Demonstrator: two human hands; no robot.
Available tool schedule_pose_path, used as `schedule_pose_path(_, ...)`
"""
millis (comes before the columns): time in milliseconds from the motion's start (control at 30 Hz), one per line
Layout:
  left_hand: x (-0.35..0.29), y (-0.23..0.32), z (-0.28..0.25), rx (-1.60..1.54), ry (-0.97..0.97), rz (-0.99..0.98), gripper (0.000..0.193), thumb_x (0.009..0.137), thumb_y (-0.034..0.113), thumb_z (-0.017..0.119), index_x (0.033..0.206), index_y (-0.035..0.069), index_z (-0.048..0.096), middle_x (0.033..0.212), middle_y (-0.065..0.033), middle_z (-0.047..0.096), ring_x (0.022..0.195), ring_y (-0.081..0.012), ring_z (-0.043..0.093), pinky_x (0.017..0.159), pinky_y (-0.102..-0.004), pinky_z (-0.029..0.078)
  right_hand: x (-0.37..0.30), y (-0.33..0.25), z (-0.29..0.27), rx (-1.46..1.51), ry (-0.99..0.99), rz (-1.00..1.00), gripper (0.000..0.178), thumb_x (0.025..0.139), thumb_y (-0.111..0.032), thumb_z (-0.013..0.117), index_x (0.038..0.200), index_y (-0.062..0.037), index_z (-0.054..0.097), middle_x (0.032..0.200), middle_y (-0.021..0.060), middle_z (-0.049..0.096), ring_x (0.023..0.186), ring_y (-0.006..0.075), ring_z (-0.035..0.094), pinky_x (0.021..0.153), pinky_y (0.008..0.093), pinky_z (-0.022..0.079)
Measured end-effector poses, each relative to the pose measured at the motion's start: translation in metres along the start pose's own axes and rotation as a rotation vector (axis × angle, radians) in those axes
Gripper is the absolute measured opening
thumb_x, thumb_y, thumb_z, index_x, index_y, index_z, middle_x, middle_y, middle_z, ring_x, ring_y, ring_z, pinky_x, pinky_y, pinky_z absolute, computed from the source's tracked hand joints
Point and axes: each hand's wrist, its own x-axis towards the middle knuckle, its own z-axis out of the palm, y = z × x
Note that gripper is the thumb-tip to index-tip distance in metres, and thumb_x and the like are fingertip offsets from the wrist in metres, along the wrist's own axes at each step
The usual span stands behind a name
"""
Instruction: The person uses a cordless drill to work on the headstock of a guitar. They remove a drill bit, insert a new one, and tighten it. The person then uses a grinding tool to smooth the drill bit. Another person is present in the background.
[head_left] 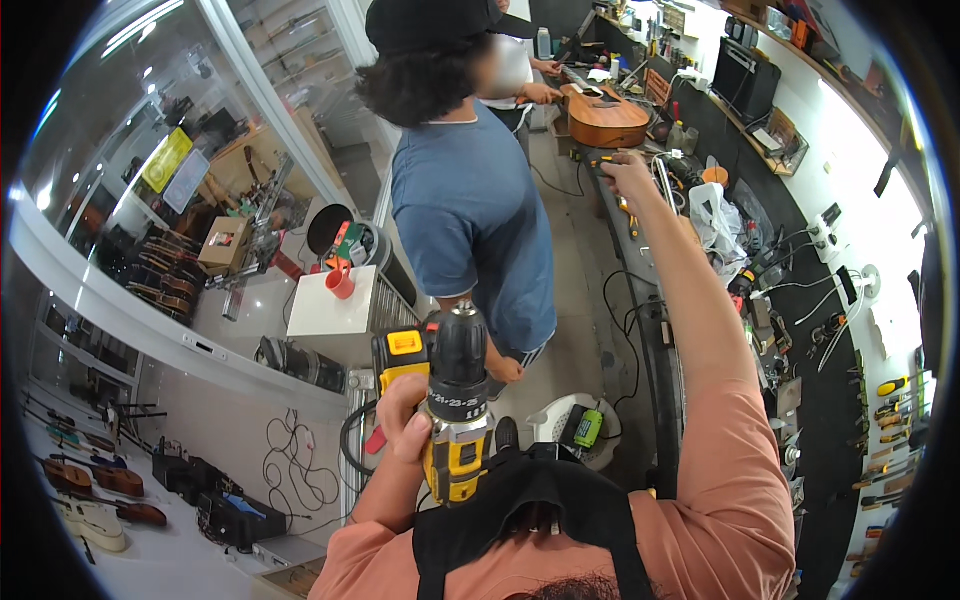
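My left hand [404,418] is wrapped round a yellow and black cordless drill [458,440], raised in front of my chest with its chuck pointing up and away. No bit can be made out in the chuck. My right arm stretches far forward over the dark workbench [622,262]. At its end my right hand [627,174] has its fingers drawn together above the bench's near side, and what they pinch is too small to name. Below that hand lies an orange-handled tool [628,215]. Farther along the bench rests an acoustic guitar [606,116].
Close ahead on the left stands a person in a blue T-shirt [470,190] and black cap. Behind, another person's hand [541,93] is at the guitar. A white bin [548,424], a white cabinet [330,302] with a red cup [340,284], and loose cables [628,325] are nearby.
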Motion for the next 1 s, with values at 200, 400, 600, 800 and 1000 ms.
schedule_pose_path(200,0.007,0.008,0.007,-0.161,0.222,-0.085,0.066,0.090,0.050,0.058,0.115,-0.009,0.072,0.104,-0.0239,0.078,0.097,-0.0320,0.074,0.093,-0.0438,0.055,-0.004,-0.009,0.020,0.077,-0.005,0.049,0.062,0.093,-0.007,0.080,0.150,0.0027,0.057,0.111,0.0098,0.072,0.083,0.0144,0.071,0.065,0.0262,0.053)
schedule_pose_path(400,0.019,-0.004,0.009,-0.151,0.124,0.047,0.048,0.101,0.041,0.046,0.125,0.000,0.055,0.107,-0.0301,0.070,0.089,-0.0333,0.075,0.073,-0.0412,0.065,0.016,-0.003,0.028,0.159,0.037,-0.030,0.063,0.090,-0.001,0.078,0.149,0.0047,0.056,0.106,0.0124,0.072,0.079,0.0146,0.067,0.067,0.0281,0.054)
schedule_pose_path(600,0.033,0.010,0.018,-0.490,0.137,-0.087,0.044,0.105,0.039,0.040,0.125,0.001,0.051,0.109,-0.0326,0.068,0.084,-0.0359,0.076,0.067,-0.0463,0.066,0.032,-0.010,0.040,0.203,0.183,-0.052,0.062,0.089,0.001,0.080,0.146,0.0077,0.056,0.111,0.0128,0.070,0.080,0.0129,0.067,0.068,0.0262,0.055)
schedule_pose_path(800,0.032,-0.008,0.011,-0.535,0.080,-0.079,0.044,0.103,0.040,0.042,0.124,0.002,0.052,0.111,-0.0339,0.067,0.086,-0.0394,0.075,0.070,-0.0493,0.064,0.045,-0.010,0.058,0.415,0.162,-0.142,0.031,0.082,0.009,0.078,0.111,0.0066,0.067,0.086,0.0064,0.068,0.069,0.0148,0.069,0.058,0.0287,0.051)
schedule_pose_path(1000,0.028,-0.028,0.007,-0.553,0.007,-0.215,0.054,0.104,0.041,0.049,0.133,-0.004,0.052,0.115,-0.0333,0.068,0.090,-0.0387,0.076,0.073,-0.0472,0.065,0.079,0.004,0.051,0.435,0.220,-0.138,0.037,0.086,0.001,0.083,0.117,0.0013,0.064,0.110,0.0092,0.071,0.090,0.0142,0.072,0.069,0.0251,0.058)
